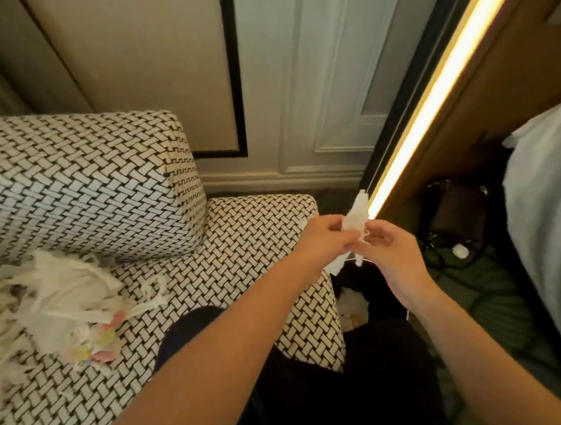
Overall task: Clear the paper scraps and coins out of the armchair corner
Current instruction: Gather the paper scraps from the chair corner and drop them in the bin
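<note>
My left hand (326, 242) and my right hand (392, 253) meet just past the armchair's right edge, both pinching a bunch of white paper scraps (356, 217) that sticks up between them. A big heap of white shredded paper scraps (50, 296) with a few pink and yellow bits (103, 339) lies at the left of the armchair seat (241, 250). More white strips (154, 288) trail from the heap. I see no coins.
A dark bin (379, 292) with pale scraps (353, 304) inside stands below my hands, beside the chair. The patterned backrest (74, 184) rises behind the heap. A lit strip (437, 80) runs along a wooden panel; a white bed (557, 220) is at right. Cables and a dark bag (454, 216) lie on the floor.
</note>
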A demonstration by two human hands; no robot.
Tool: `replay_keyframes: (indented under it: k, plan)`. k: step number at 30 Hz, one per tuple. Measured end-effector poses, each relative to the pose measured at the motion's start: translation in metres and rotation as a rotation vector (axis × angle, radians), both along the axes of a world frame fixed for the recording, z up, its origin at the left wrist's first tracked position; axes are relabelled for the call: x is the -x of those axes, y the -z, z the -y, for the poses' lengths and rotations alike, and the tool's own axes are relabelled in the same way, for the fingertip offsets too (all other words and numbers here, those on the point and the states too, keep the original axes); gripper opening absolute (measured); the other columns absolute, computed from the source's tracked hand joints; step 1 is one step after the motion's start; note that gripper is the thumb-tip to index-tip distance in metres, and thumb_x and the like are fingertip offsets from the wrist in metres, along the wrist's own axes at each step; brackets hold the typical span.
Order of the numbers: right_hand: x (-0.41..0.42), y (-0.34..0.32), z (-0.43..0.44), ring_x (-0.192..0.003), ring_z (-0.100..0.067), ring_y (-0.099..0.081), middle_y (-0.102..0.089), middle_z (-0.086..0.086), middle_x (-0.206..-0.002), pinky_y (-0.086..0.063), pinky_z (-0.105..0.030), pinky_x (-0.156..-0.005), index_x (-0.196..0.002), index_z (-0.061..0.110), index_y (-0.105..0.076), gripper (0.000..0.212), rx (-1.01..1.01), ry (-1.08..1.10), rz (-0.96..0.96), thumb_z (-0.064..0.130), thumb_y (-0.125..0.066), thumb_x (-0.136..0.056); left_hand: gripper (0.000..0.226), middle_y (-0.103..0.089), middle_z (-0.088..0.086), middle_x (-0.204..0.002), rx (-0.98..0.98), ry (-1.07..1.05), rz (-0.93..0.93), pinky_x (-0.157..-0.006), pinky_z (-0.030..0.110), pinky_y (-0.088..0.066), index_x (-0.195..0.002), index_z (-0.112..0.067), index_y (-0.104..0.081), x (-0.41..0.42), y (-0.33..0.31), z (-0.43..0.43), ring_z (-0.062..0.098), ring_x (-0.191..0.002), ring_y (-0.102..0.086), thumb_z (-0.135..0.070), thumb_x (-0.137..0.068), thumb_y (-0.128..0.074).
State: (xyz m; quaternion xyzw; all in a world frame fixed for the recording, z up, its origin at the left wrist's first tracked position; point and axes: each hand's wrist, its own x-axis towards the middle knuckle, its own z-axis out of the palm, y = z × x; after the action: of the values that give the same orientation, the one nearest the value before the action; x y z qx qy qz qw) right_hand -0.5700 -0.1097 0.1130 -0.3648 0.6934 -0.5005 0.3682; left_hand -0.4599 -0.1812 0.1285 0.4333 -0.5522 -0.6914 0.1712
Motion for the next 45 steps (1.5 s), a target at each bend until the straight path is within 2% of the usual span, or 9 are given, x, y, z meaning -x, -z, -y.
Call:
replay_keyframes:
  k: [3, 7, 12, 15, 18, 22, 26, 33, 45]
  plan:
    - [0.030, 0.023, -0.013, -0.092, -0.020, -0.064, -0.071, -0.001, -0.091, -0.051, -0.035, -0.081, -0.090, 0.026, -0.070, 0.014, -0.107, 0.188, 0.052, 0.019, -0.074, -0.078, 0.042, -0.061, 0.004, -0.113, 0.006, 0.087, 0.066, -0.095, 0.033, -0.050, -0.128, -0.015, -0.055, 0.034, 0.012, -0.012, 0.019, -0.105, -0.060, -0.007, -0.087, -0.062]
    - [0.060, 0.055, -0.024, -0.095, -0.021, -0.059, -0.065, -0.008, -0.100, -0.048, -0.036, -0.086, -0.104, 0.012, -0.063, 0.019, -0.218, 0.397, 0.355, 0.008, -0.066, -0.085, 0.047, -0.050, 0.002, -0.113, 0.008, 0.182, 0.155, -0.088, 0.031, -0.051, -0.134, -0.022, -0.048, 0.063, 0.028, -0.023, 0.020, -0.098, -0.060, -0.018, -0.089, -0.061]
    - [0.087, 0.094, -0.034, -0.104, -0.021, -0.056, -0.060, -0.010, -0.110, -0.049, -0.032, -0.089, -0.111, 0.006, -0.057, 0.021, -0.415, 0.520, 0.436, 0.008, -0.060, -0.090, 0.042, -0.051, 0.002, -0.113, -0.050, 0.167, 0.269, -0.088, 0.032, -0.050, -0.132, -0.018, -0.049, 0.073, 0.048, -0.028, 0.019, -0.100, -0.058, -0.016, -0.091, -0.057]
    - [0.100, 0.113, -0.034, -0.111, -0.025, -0.053, -0.058, -0.011, -0.122, -0.047, -0.037, -0.095, -0.122, 0.007, -0.056, 0.033, -0.519, 0.475, 0.395, 0.015, -0.061, -0.090, 0.035, -0.054, 0.005, -0.122, -0.037, 0.107, 0.329, -0.096, 0.036, -0.048, -0.126, -0.018, -0.054, 0.070, 0.059, -0.025, 0.022, -0.109, -0.057, -0.015, -0.091, -0.057]
    - [0.106, 0.119, -0.028, -0.116, -0.025, -0.050, -0.054, -0.008, -0.129, -0.042, -0.039, -0.101, -0.130, 0.011, -0.052, 0.041, -0.601, 0.346, 0.367, 0.025, -0.057, -0.092, 0.028, -0.057, 0.003, -0.118, -0.050, 0.055, 0.353, -0.098, 0.038, -0.047, -0.118, -0.019, -0.058, 0.064, 0.066, -0.021, 0.022, -0.109, -0.058, -0.014, -0.091, -0.055]
    - [0.107, 0.109, -0.023, -0.119, -0.021, -0.046, -0.053, -0.007, -0.127, -0.037, -0.035, -0.100, -0.132, 0.010, -0.048, 0.040, -0.628, 0.235, 0.398, 0.025, -0.051, -0.096, 0.025, -0.061, 0.003, -0.112, -0.055, 0.028, 0.361, -0.091, 0.033, -0.051, -0.114, -0.019, -0.060, 0.056, 0.070, -0.019, 0.019, -0.102, -0.060, -0.013, -0.091, -0.053]
    - [0.103, 0.097, -0.022, -0.132, -0.024, -0.039, -0.045, -0.007, -0.142, -0.033, -0.038, -0.108, -0.138, 0.010, -0.039, 0.043, -0.598, 0.187, 0.417, 0.024, -0.046, -0.098, 0.021, -0.060, 0.000, -0.101, -0.076, 0.007, 0.336, -0.081, 0.028, -0.050, -0.112, -0.018, -0.061, 0.049, 0.067, -0.019, 0.014, -0.092, -0.060, -0.014, -0.093, -0.052]
    - [0.070, 0.061, 0.001, -0.112, -0.021, -0.056, -0.059, -0.007, -0.126, -0.043, -0.034, -0.097, -0.130, 0.010, -0.048, 0.036, -0.512, 0.126, 0.310, 0.025, -0.048, -0.097, 0.025, -0.058, -0.001, -0.114, -0.091, -0.075, 0.242, -0.073, 0.021, -0.048, -0.117, -0.018, -0.060, 0.014, 0.045, -0.014, 0.013, -0.096, -0.061, -0.015, -0.094, -0.052]
    - [-0.092, -0.014, 0.052, -0.096, -0.015, -0.067, -0.070, -0.001, -0.103, -0.050, -0.032, -0.093, -0.114, 0.015, -0.062, 0.024, -0.264, -0.176, 0.257, 0.022, -0.059, -0.091, 0.018, -0.068, -0.001, -0.104, -0.077, -0.429, -0.005, -0.084, 0.030, -0.051, -0.106, -0.021, -0.065, -0.128, 0.005, -0.004, 0.013, -0.088, -0.064, -0.015, -0.093, -0.055]
